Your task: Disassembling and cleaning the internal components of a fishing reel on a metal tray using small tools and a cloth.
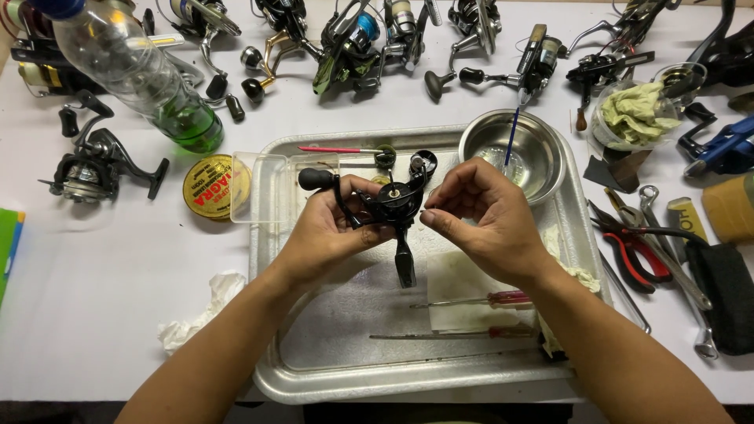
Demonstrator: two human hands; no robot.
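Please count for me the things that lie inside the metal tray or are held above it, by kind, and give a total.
Black reel body, held in the left hand, right hand at it: 1
Red-handled screwdrivers: 2
Steel bowl: 1
Clear plastic box: 1
Pink-handled tool: 1
Total: 6

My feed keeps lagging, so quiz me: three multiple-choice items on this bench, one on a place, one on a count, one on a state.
1. Where does the steel bowl sit?
A. on the tray
B. on the floor
C. on the bottle

2. How many red-handled screwdrivers lie on the tray?
A. none
B. two
C. five

3. How is the black reel held?
A. lying untouched
B. in the left hand, right hand at it
C. hanging from a hook

Answers: 1 A, the bowl rests in the tray's far right corner. 2 B, two lie near the right forearm. 3 B, left fingers wrap it.
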